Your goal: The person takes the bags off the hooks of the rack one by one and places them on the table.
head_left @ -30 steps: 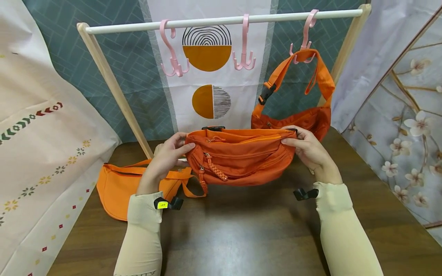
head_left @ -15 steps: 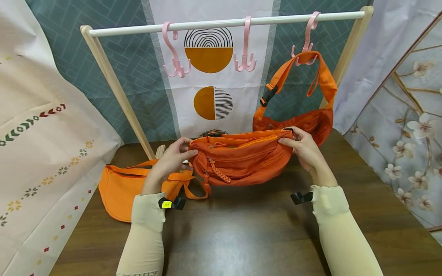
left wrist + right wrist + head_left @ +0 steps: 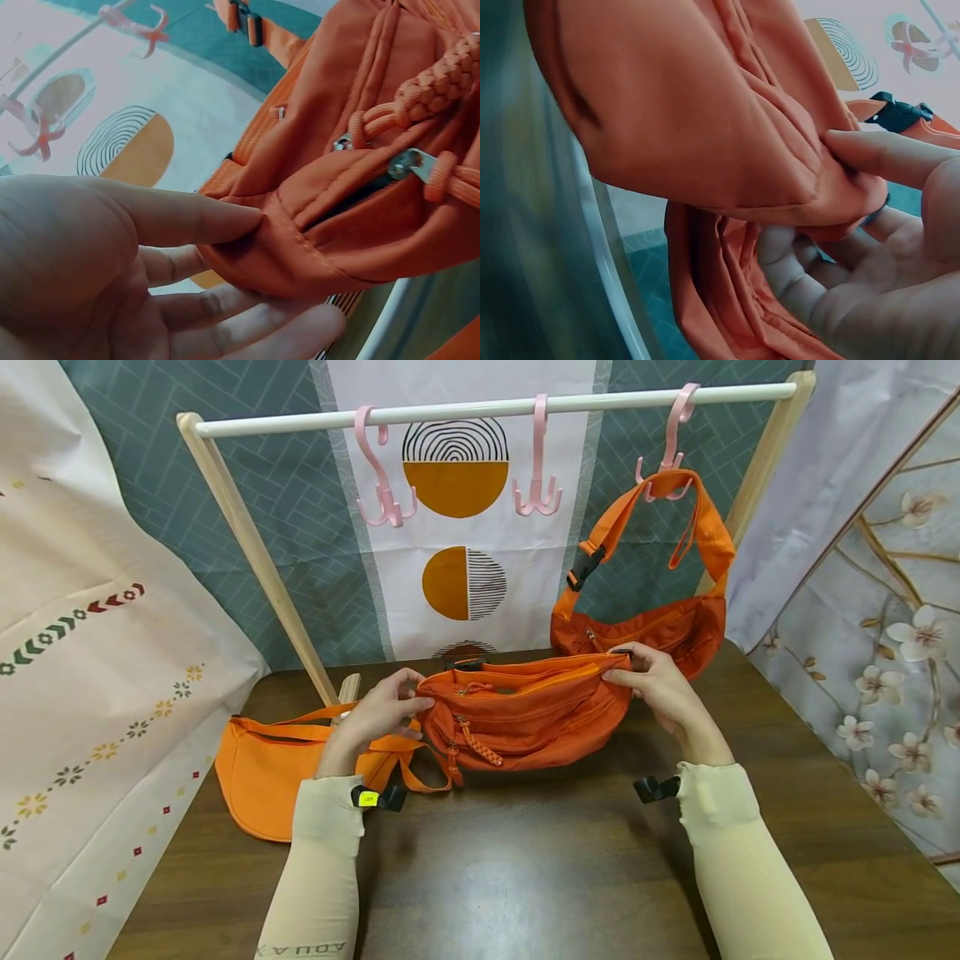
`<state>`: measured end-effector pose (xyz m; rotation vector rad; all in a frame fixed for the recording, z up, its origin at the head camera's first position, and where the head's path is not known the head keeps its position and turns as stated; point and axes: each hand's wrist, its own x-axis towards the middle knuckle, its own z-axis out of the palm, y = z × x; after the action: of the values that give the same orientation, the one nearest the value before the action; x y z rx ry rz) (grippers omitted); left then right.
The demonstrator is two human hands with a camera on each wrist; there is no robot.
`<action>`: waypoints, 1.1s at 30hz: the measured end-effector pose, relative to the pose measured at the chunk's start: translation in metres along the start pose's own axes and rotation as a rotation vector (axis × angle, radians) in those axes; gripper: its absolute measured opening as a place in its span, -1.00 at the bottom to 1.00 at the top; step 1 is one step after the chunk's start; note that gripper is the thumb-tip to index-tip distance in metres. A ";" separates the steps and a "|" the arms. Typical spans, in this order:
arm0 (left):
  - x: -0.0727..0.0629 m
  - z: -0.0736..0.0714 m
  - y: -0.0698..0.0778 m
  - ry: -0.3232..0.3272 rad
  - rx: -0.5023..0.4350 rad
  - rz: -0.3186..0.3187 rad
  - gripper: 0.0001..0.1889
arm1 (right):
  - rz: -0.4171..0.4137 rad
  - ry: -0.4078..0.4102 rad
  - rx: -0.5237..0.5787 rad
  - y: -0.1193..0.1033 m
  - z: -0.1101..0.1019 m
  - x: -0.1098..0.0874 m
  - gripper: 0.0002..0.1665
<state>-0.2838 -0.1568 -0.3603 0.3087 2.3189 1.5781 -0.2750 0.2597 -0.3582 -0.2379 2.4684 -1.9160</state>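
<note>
A dark orange waist bag (image 3: 532,718) with braided zipper pulls is stretched between both hands above the table, its top pocket gaping slightly. My left hand (image 3: 381,710) pinches the bag's left end, thumb in front and fingers behind; the left wrist view shows the thumb pressed into the fabric beside a zipper pull (image 3: 411,165). At the other end, my right hand (image 3: 660,689) grips the top corner between thumb and fingers. In the right wrist view the fingers curl beneath that corner of the bag (image 3: 682,112). A black buckle (image 3: 468,665) shows behind the bag's top edge.
A white rail (image 3: 465,414) on wooden legs spans the back, carrying pink hooks (image 3: 537,497). From the right hook hangs another dark orange bag (image 3: 693,627) by its strap, just behind my right hand. A lighter orange bag (image 3: 262,777) lies on the table (image 3: 517,877) at left.
The held bag has come down a little and its two ends have drawn slightly closer together. Both hands keep their hold on it.
</note>
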 end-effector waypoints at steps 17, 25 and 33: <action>0.003 0.005 -0.008 -0.096 0.108 -0.093 -0.67 | 0.092 -0.136 -0.266 0.005 0.001 0.001 -0.56; 0.011 0.014 -0.014 -0.116 0.183 -0.124 -0.68 | 0.130 -0.101 -0.381 0.010 0.005 0.003 -0.52; 0.014 0.015 -0.018 -0.096 0.264 -0.128 -0.65 | 0.128 -0.056 -0.609 0.014 0.009 0.007 -0.50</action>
<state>-0.2911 -0.1453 -0.3843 0.2834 2.4199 1.1731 -0.2822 0.2533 -0.3739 -0.1253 2.8699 -1.0521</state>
